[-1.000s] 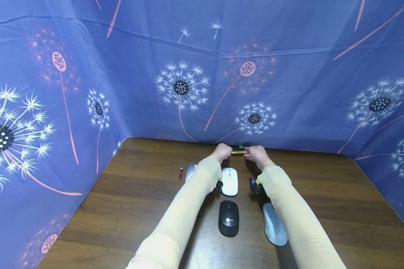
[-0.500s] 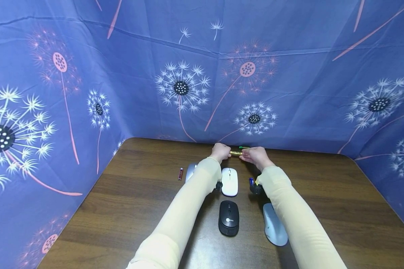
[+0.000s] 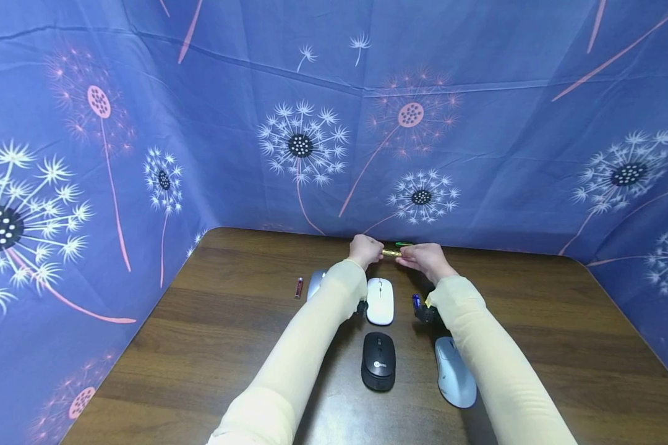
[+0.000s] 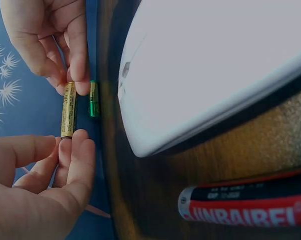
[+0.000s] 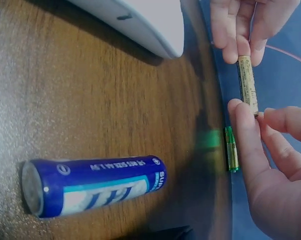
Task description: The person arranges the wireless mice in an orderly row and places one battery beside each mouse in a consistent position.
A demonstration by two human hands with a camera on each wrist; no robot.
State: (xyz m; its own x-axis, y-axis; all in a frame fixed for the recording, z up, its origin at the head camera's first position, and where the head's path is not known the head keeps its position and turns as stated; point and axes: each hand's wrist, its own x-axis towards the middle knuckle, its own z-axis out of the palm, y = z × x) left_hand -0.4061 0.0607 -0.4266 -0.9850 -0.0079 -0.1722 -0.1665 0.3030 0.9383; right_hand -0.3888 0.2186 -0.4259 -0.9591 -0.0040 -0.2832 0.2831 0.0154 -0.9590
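A gold battery (image 3: 391,253) is held level between my two hands near the table's far edge. My left hand (image 3: 365,251) pinches one end, and in the left wrist view its fingers (image 4: 73,165) curl at the battery's lower end. The other end is pinched by my right hand (image 3: 427,259), whose thumb and fingers show close up in the right wrist view. Just behind the right fingertips lies a green battery (image 5: 231,149). A blue battery (image 5: 98,185) lies on the table below the right wrist. A white mouse (image 3: 380,301) sits between the forearms.
On the wooden table (image 3: 211,346) lie a red-and-black battery (image 3: 299,288), a black mouse (image 3: 378,361) and a light blue mouse (image 3: 455,372). A grey mouse (image 3: 315,282) is partly hidden by the left sleeve. A blue dandelion-print cloth (image 3: 334,74) hangs behind the table.
Both hands stay almost in place around the gold battery. The right fingers have shifted slightly left along it, and the battery's tilt has changed a little.
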